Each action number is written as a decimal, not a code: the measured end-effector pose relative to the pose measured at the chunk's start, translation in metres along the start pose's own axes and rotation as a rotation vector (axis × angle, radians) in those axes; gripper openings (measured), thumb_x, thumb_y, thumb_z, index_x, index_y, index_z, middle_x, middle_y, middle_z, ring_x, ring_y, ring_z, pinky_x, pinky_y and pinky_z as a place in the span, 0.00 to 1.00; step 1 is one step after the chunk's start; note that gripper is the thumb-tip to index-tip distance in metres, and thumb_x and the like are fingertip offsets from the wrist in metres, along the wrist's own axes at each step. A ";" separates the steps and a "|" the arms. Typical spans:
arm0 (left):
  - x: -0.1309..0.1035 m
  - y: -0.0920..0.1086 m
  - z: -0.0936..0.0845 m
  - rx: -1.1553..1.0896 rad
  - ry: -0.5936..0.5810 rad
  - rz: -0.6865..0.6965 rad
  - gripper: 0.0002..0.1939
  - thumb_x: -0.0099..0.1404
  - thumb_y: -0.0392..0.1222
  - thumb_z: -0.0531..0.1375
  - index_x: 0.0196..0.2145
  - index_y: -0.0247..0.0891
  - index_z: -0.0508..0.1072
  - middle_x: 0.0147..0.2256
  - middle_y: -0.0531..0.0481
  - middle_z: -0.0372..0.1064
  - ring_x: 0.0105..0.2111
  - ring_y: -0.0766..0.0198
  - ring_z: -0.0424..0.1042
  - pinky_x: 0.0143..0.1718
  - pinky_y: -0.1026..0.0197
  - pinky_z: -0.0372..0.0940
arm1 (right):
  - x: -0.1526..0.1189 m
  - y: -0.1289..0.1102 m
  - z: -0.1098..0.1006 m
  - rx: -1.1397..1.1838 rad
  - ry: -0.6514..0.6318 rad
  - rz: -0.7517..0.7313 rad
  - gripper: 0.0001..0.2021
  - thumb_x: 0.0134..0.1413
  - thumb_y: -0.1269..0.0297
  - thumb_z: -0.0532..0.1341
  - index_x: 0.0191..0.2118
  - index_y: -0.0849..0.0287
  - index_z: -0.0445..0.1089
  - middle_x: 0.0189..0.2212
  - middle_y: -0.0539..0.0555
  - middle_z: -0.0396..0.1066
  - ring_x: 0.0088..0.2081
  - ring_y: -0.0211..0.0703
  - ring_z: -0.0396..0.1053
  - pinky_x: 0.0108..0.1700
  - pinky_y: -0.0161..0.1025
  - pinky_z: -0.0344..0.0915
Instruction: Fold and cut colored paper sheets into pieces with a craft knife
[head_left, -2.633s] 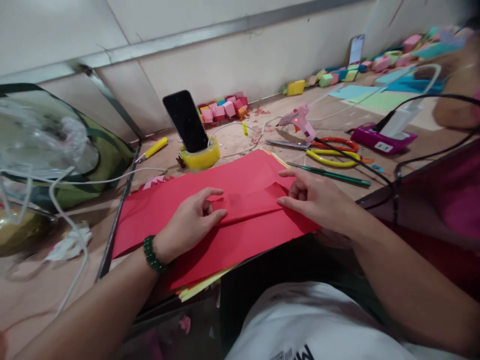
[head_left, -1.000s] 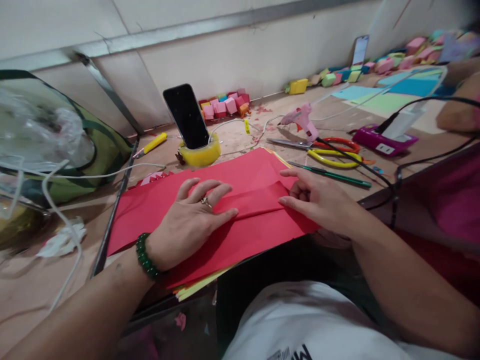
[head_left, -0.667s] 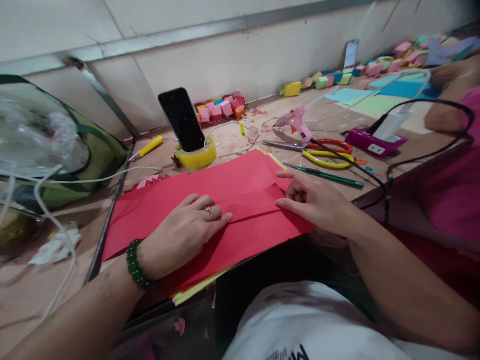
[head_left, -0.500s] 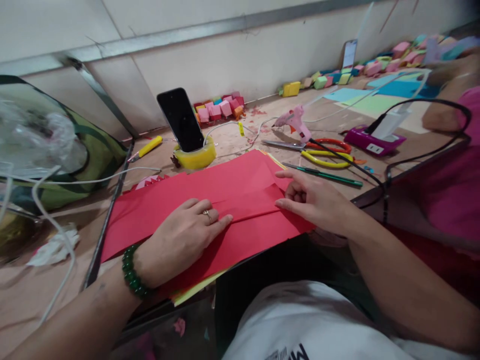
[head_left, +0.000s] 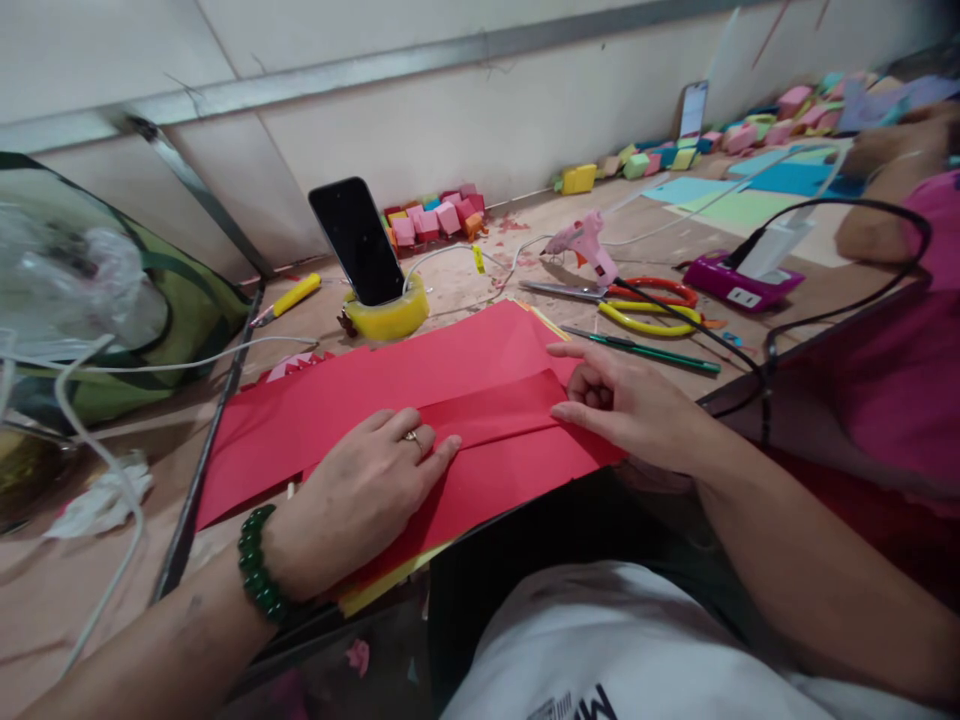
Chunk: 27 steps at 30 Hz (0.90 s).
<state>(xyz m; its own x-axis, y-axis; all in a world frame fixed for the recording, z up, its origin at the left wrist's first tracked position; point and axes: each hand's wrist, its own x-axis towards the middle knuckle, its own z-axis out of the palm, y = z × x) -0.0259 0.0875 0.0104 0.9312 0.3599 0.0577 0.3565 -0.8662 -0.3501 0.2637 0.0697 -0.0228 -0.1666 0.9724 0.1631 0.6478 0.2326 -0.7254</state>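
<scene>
Sheets of red paper (head_left: 487,350) lie layered in front of me at the table's front edge, with yellow paper (head_left: 390,580) showing underneath. A long narrow folded strip of red paper (head_left: 502,405) runs across them. My left hand (head_left: 375,490) rests flat on the strip's left part, fingers stretched and thumb along its near edge. At the strip's right end is my right hand (head_left: 622,400), its thumb on the near corner, the index finger extended and the other fingers curled in. The paper's end is partly hidden by those fingers.
Behind the paper stand a phone (head_left: 358,240) in a yellow tape roll (head_left: 386,310) and a pink glue gun (head_left: 585,245). Scissors (head_left: 652,305), a green pen (head_left: 652,352), a purple power socket (head_left: 742,285) and a yellow cutter (head_left: 292,295) lie around. Another person's arm (head_left: 885,190) is at right.
The whole view has shifted slightly. My left hand has slid a little left along the folded strip; my right hand stays at its right end.
</scene>
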 end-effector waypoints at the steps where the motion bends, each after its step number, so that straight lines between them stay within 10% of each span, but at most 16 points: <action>1: 0.000 0.001 0.000 0.002 0.004 -0.005 0.17 0.67 0.29 0.51 0.50 0.30 0.74 0.35 0.41 0.73 0.35 0.53 0.68 0.35 0.52 0.67 | 0.000 0.000 -0.001 0.005 -0.007 -0.001 0.26 0.54 0.62 0.62 0.59 0.60 0.59 0.24 0.45 0.64 0.25 0.38 0.63 0.28 0.36 0.59; 12: -0.001 0.006 -0.005 -0.098 -0.015 -0.090 0.21 0.63 0.26 0.50 0.50 0.32 0.74 0.46 0.36 0.71 0.44 0.49 0.68 0.44 0.47 0.68 | 0.006 -0.005 -0.002 -0.024 -0.014 0.046 0.31 0.53 0.61 0.62 0.62 0.62 0.56 0.25 0.46 0.68 0.25 0.39 0.66 0.28 0.37 0.63; 19: -0.004 0.001 0.009 -0.251 0.052 -0.116 0.26 0.60 0.23 0.49 0.53 0.33 0.72 0.53 0.39 0.70 0.51 0.52 0.69 0.52 0.48 0.67 | 0.003 -0.023 -0.012 -0.316 0.357 -0.256 0.15 0.62 0.61 0.57 0.52 0.57 0.70 0.49 0.59 0.71 0.50 0.50 0.69 0.52 0.49 0.65; 27: 0.000 -0.003 0.012 -0.305 0.092 -0.122 0.27 0.60 0.23 0.48 0.53 0.36 0.73 0.50 0.40 0.73 0.45 0.54 0.74 0.46 0.50 0.71 | 0.018 -0.034 -0.023 -0.431 0.010 -0.421 0.14 0.64 0.65 0.54 0.48 0.58 0.75 0.50 0.59 0.74 0.52 0.50 0.69 0.55 0.50 0.65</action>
<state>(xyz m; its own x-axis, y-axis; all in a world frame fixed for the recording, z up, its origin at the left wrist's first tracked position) -0.0282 0.0938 0.0003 0.8784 0.4465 0.1704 0.4589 -0.8876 -0.0400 0.2554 0.0799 0.0203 -0.4685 0.7951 0.3852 0.7712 0.5807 -0.2607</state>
